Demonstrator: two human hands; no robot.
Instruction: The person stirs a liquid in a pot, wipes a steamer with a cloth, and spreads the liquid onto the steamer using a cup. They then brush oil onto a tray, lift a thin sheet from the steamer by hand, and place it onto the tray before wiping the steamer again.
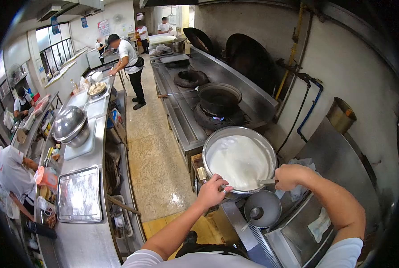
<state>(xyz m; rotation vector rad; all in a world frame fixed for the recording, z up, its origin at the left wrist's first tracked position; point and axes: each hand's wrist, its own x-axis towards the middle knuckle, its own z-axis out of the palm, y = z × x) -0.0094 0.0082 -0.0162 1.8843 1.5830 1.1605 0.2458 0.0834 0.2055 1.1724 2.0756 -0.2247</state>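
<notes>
Pot of white liquid between both hands: left hand closed on its near rim, right hand fisted around a utensil handle. Tilting risks spilling onto ladle below.

Bright, even indoor light with daylight from the windows far up-left of the hands, glare on steel counters, heavy fisheye bending and black vignette at the edges.
</notes>
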